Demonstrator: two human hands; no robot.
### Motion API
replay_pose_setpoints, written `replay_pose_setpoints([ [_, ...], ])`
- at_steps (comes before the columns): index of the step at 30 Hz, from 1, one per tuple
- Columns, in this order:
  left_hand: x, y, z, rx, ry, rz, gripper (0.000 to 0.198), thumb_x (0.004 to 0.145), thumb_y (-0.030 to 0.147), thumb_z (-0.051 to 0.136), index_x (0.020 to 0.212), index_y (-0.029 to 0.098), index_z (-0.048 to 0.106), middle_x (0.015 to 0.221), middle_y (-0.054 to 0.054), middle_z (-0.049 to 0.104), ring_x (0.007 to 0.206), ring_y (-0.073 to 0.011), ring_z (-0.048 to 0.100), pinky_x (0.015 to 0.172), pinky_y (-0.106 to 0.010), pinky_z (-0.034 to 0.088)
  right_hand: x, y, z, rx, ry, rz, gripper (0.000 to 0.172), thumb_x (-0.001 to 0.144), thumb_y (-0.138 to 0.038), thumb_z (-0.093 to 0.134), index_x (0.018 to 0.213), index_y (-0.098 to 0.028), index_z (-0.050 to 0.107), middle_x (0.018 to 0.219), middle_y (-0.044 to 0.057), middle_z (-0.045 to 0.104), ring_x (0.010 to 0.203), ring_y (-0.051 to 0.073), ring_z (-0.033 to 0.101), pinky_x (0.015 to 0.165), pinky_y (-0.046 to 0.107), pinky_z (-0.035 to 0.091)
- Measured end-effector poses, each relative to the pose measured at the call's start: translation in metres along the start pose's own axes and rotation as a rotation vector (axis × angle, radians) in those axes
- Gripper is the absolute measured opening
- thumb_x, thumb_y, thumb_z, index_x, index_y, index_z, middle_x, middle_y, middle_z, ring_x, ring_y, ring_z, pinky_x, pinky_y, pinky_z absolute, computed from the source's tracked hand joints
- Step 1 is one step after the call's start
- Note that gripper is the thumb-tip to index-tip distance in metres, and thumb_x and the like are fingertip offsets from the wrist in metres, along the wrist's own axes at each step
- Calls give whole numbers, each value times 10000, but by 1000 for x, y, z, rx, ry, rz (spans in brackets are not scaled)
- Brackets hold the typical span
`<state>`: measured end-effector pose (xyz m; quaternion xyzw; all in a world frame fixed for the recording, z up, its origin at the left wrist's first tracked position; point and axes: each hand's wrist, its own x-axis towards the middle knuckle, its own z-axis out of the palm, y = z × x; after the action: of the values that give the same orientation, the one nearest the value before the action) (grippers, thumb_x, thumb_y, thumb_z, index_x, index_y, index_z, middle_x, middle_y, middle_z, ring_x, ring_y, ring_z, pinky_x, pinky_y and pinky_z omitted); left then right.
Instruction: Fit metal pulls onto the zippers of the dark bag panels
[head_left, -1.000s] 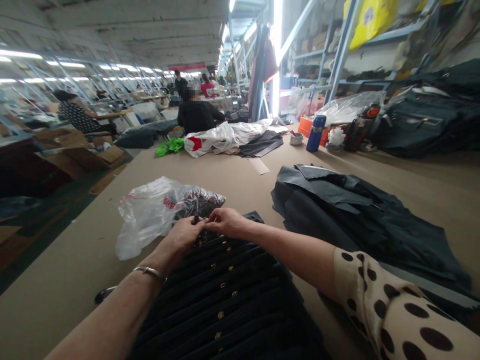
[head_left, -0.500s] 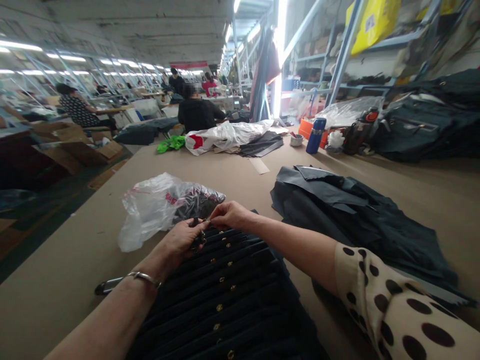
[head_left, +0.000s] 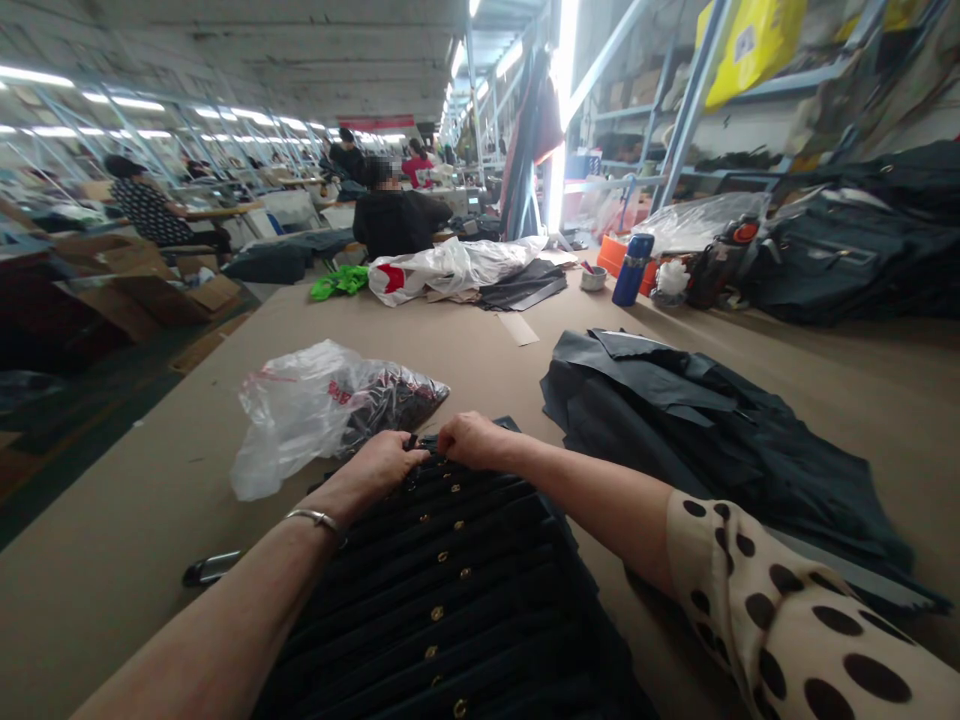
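Note:
A stack of dark fabric strips with gold buttons (head_left: 450, 590) lies fanned out on the brown table (head_left: 480, 360) right in front of me. My left hand (head_left: 386, 462) rests curled at the far end of the stack, fingers pinched on the topmost strip. My right hand (head_left: 469, 440) is closed just beside it, pressing down on the same far edge. The two hands almost touch. A silver bangle (head_left: 319, 518) circles my left wrist. A crumpled clear plastic bag with dark contents (head_left: 330, 405) lies just beyond my left hand.
A pile of dark cut garment pieces (head_left: 705, 420) lies to the right. A dark metal tool (head_left: 210, 568) sits on the table left of my forearm. Farther off are a white plastic bag (head_left: 450, 270), a blue bottle (head_left: 628, 268), shelving, and a seated person in black (head_left: 397, 222).
My right hand had lifted slightly with a pinch and has come back down onto the stack's far edge. My left hand slid forward a little. The view shifted slightly.

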<state>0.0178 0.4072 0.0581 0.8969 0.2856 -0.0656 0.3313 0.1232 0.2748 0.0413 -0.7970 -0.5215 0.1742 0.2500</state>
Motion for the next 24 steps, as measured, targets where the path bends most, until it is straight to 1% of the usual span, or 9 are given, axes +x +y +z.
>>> replay_pose_setpoints([
  [3,0,2,0,75,-20,18,230,616,393,567,635,165,594,548,6,571,545,-156,507,533,-267,353,2,0,0,-47,-28,-7,235,659,-150,542,806,-188,722,775,26,697,768,167,611,647,222,408],
  [7,1,4,-1,152,-8,25,204,635,375,548,631,174,581,579,-10,584,581,-172,529,563,-273,362,2,-2,1,-88,-35,-8,242,677,-159,519,817,-198,712,802,34,694,788,182,611,654,239,408],
  [12,0,4,-3,201,7,21,152,624,339,566,580,194,549,589,-17,591,607,-179,541,591,-274,363,2,-5,1,-103,-44,4,215,678,-163,530,805,-210,697,843,45,689,812,200,613,665,256,417],
  [15,-2,1,-7,214,27,7,149,609,326,578,549,198,533,557,-18,573,596,-185,534,593,-282,357,3,-4,0,-79,-35,6,181,667,-157,555,775,-207,692,815,43,686,789,197,612,659,257,419],
  [18,-8,-2,-13,194,49,-3,160,610,344,568,554,196,545,554,-25,582,606,-199,548,593,-288,358,3,-3,0,-9,13,-1,154,681,-158,569,766,-198,692,793,27,683,772,173,605,661,241,416],
  [20,-15,-3,-17,155,50,5,183,612,368,559,588,187,568,584,-28,603,621,-199,557,595,-287,364,3,-5,2,66,63,-15,177,747,-198,552,856,-190,690,823,19,683,777,141,600,668,214,415],
  [22,-21,-2,-19,92,20,24,217,606,394,562,631,180,590,597,-14,610,610,-183,553,587,-278,371,4,-9,6,149,81,-43,234,812,-258,527,990,-190,664,839,1,681,751,100,598,647,176,413],
  [24,-27,0,-18,14,-18,33,259,597,419,566,673,174,601,569,8,590,559,-159,529,548,-266,366,4,-16,10,295,91,-72,258,812,-278,553,1033,-183,645,797,-16,675,688,75,590,599,149,406],
])
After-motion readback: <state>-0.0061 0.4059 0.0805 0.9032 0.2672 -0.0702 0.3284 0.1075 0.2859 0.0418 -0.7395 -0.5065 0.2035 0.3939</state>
